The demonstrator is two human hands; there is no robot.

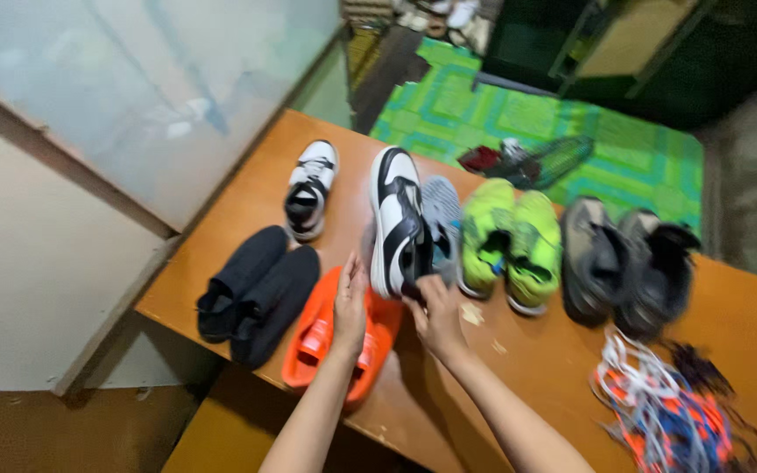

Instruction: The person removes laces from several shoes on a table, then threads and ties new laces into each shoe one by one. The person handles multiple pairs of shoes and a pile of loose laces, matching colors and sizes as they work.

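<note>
My right hand grips the heel end of a black-and-white sneaker, which is tipped on its side on the wooden table. My left hand is stretched flat, fingers together, over a pair of orange slip-on shoes and next to the sneaker's heel. The matching black-and-white sneaker lies apart, further back and to the left.
On the table stand a black pair at the left, a grey shoe, a neon yellow-green pair and a dark grey pair. A heap of coloured laces lies at the front right. A green patterned mat covers the floor behind.
</note>
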